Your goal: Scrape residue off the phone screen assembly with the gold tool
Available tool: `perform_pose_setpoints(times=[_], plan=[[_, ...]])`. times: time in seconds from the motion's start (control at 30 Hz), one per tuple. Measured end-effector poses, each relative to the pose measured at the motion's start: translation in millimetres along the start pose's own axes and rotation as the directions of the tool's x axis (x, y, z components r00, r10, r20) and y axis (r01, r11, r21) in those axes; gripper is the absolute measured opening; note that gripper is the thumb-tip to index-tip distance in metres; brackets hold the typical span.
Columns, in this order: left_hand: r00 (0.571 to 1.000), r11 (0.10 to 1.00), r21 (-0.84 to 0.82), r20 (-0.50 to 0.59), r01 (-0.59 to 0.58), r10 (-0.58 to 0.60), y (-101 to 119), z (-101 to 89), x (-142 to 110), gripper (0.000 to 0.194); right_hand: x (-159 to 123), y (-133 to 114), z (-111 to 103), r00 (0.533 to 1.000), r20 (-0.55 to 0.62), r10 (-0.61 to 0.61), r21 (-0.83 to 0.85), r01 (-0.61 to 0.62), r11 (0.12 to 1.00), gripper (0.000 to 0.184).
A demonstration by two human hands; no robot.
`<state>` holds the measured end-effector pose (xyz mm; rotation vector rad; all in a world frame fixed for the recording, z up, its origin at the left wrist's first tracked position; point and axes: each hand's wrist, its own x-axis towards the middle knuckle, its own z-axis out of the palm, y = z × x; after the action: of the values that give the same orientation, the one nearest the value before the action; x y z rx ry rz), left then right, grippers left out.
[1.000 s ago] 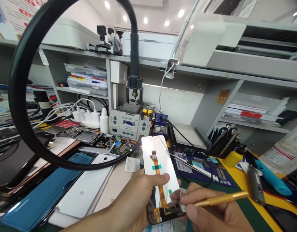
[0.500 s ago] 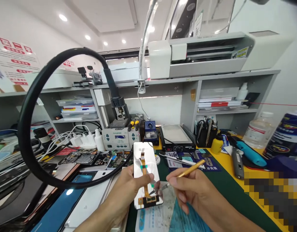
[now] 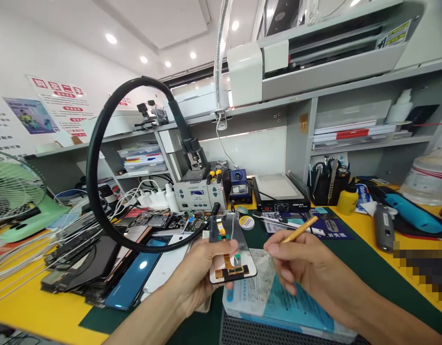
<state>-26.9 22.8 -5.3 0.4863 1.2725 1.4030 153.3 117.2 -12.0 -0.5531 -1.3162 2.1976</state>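
Observation:
In my left hand (image 3: 197,266) is a phone screen (image 3: 244,254), its back face up and tilted toward me. My thumb presses on its back, beside an orange flex cable (image 3: 227,261) with bits of green tape. A dark connector strip crosses the lower end. My right hand (image 3: 302,258) pinches a slim gold-handled knife (image 3: 299,229) like a pen, to the right of the screen and apart from it. The knife's working tip is hard to make out among the fingers. Below both hands lies a blue and white packet (image 3: 257,297).
A black hose (image 3: 95,158) loops on the left above stacked phones and a blue phone back (image 3: 138,273). Behind stand a grey rework station (image 3: 199,194) and a hot plate (image 3: 280,189). A yellow bottle (image 3: 348,199) and a green fan (image 3: 23,196) stand at the sides.
The view has swung left, bringing the fan in. The screen's tilt has changed, so its back looks darker. My right hand has drawn the knife away from the screen's lower edge.

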Motion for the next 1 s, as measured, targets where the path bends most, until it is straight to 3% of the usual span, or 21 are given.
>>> perform_pose_setpoints(times=[0.33, 0.63, 0.87, 1.0], plan=[[0.990, 0.985, -0.104, 0.060, 0.135, -0.129, 4, 11.9, -9, 0.018, -1, -5, 0, 0.999, 0.044, 0.021, 0.084, -0.025, 0.996, 0.015], [0.986, 0.982, -0.110, 0.073, 0.155, -0.148, -1, 8.4, -4, 0.015, -3, -6, 0, 0.999, 0.041, 0.028, 0.088, -0.032, 0.996, 0.015], [0.993, 0.994, -0.012, 0.045, 0.111, -0.110, -4, 7.7, 3, 0.015, -4, -8, 2, 0.998, 0.039, 0.055, 0.085, -0.058, 0.995, 0.016], [1.000, 0.987, 0.159, -0.008, 0.001, 0.000, -4, 5.9, 6, 0.020, -4, -8, 1, 0.998, 0.043, 0.049, 0.073, -0.052, 0.996, 0.014]])
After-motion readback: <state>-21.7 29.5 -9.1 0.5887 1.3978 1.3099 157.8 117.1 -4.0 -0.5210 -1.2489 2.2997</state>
